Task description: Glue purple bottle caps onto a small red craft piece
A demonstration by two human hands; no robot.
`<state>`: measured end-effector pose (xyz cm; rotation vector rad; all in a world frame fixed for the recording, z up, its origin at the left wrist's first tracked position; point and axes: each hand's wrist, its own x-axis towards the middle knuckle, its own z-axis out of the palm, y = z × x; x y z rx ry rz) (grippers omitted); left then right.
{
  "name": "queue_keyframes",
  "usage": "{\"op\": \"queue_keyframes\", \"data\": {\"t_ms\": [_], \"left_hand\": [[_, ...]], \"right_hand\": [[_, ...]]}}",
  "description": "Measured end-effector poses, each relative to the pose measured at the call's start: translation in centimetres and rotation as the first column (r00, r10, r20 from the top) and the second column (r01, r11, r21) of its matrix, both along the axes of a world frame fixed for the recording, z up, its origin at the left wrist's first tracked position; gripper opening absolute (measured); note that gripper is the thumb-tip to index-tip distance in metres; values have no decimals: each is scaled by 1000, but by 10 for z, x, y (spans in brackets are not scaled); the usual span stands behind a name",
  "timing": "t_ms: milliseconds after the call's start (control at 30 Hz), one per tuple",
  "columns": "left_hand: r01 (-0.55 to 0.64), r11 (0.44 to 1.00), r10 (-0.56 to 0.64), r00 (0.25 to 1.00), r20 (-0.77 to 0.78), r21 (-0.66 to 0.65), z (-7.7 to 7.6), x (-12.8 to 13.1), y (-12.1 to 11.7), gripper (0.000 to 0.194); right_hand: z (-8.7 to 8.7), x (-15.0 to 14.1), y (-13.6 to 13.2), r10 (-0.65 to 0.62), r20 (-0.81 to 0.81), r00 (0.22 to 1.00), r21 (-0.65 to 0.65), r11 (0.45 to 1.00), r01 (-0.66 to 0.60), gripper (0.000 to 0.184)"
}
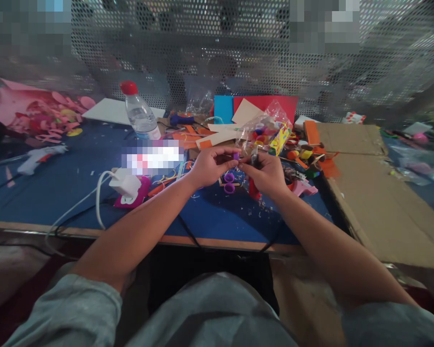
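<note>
With my left hand (211,166) I pinch a small purple piece (236,156) between thumb and fingertips, just above the blue tabletop (217,219). My right hand (269,174) is closed right beside it, its fingers curled around a dark grey item (254,158); a red object (254,190) shows beneath that hand, and I cannot tell whether the two are joined. Two round purple pieces (229,188) lie near each other below my hands, by a thin tan strip (235,184), with pale scraps scattered around. To my left are a white plug adapter (126,185) on a magenta item (144,185), a white glue gun (39,159) and a pile of pink pieces (47,118). A clear bottle with a red cap (141,115) stands slightly tilted in view beyond the adapter. Past my hands lie blue and red sheets (223,108), tan strips and a clear plastic bag (248,132); flattened cardboard (376,193) covers the right side.
</note>
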<state>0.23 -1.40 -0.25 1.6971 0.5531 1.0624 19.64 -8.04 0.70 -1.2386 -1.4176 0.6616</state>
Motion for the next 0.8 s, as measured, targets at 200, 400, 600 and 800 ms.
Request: {"op": "queue_keyframes", "data": {"t_ms": [200, 400, 600, 800], "left_hand": [[10, 1000, -9, 999, -43, 28, 0, -1, 4, 44], [35, 999, -36, 998, -47, -26, -4, -4, 8, 47], [70, 979, -58, 996, 71, -190, -7, -2, 9, 58], [90, 975, -71, 992, 102, -205, -7, 1, 6, 61]], "right_hand": [[4, -1, -2, 34, 7, 999, -12, 999, -34, 24], [5, 5, 1, 14, -46, 999, -3, 1000, -15, 21], [4, 9, 5, -22, -108, 994, -13, 1000, 21, 26], [2, 7, 2, 4, -84, 996, -25, 1000, -7, 32]]}}
